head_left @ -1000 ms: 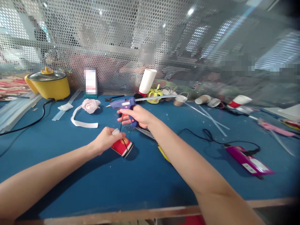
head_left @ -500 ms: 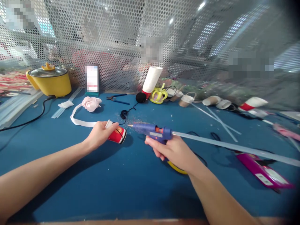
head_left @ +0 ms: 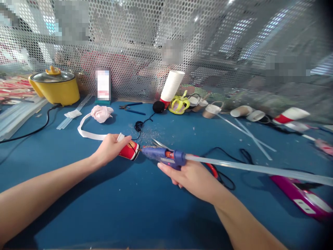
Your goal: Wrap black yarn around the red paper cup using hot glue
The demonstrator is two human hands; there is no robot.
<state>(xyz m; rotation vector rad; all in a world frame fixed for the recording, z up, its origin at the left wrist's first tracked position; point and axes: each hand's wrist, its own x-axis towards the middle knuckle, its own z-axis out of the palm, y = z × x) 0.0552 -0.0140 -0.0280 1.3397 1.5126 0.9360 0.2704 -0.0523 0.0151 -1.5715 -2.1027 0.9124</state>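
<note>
My left hand [head_left: 110,149] is closed around a red and white paper cup [head_left: 128,152] tipped on its side, its dark-edged end facing right. A black cord [head_left: 139,125] runs from the cup to a loose tangle and on to a black ball of yarn [head_left: 158,107]. From under my left hand a white ribbon [head_left: 87,132] curves back to a pale pink bundle [head_left: 101,114]. In my right hand [head_left: 191,177] is a blue hot glue gun [head_left: 163,155], its nozzle at the cup's dark-edged end. A long clear glue stick [head_left: 247,166] sticks out of its back.
Scissors [head_left: 159,143] lie behind the glue gun, partly hidden. Pliers [head_left: 132,108], a stacked column of white cups [head_left: 172,85] and a yellow basket-like piece [head_left: 179,105] stand farther back. A yellow pot [head_left: 56,90] is at left, a purple power strip [head_left: 299,196] at right.
My right hand has brought the glue gun left and slightly down, so its nozzle now meets the cup's end. The scissors behind it have come into sight. My left hand stays with the cup.
</note>
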